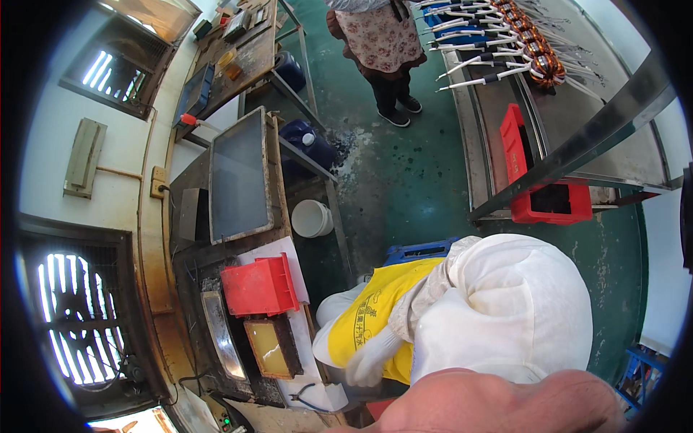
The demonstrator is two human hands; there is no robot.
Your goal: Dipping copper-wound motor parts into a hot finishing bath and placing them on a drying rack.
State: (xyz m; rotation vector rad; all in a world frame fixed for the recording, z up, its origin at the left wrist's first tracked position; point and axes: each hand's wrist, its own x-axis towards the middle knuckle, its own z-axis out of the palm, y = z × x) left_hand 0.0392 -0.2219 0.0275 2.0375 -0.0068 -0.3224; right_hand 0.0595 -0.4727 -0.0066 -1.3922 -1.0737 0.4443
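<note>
My right hand (370,359), in a white glove, hangs over the lower edge of a yellow apron (382,307) across my lap. Its fingers are smeared and partly turned away, so their closure is unclear, and nothing can be made out in them. A white sleeve (505,303) covers the arm. Nearest to the hand lies a pair of dark-handled pliers (309,398) on a white board (328,393). Beyond it on the bench are a framed tray of yellow material (271,350), a shiny metal trough (224,335) and a red bin (253,286). My left hand is out of view.
A grey basin (242,180) stands farther along the bench, with a white bucket (312,218) and blue jug (307,141) below. A blue crate (419,250) sits beside me. Copper coils with white leads (541,61) line the right table. Another person (379,43) stands ahead.
</note>
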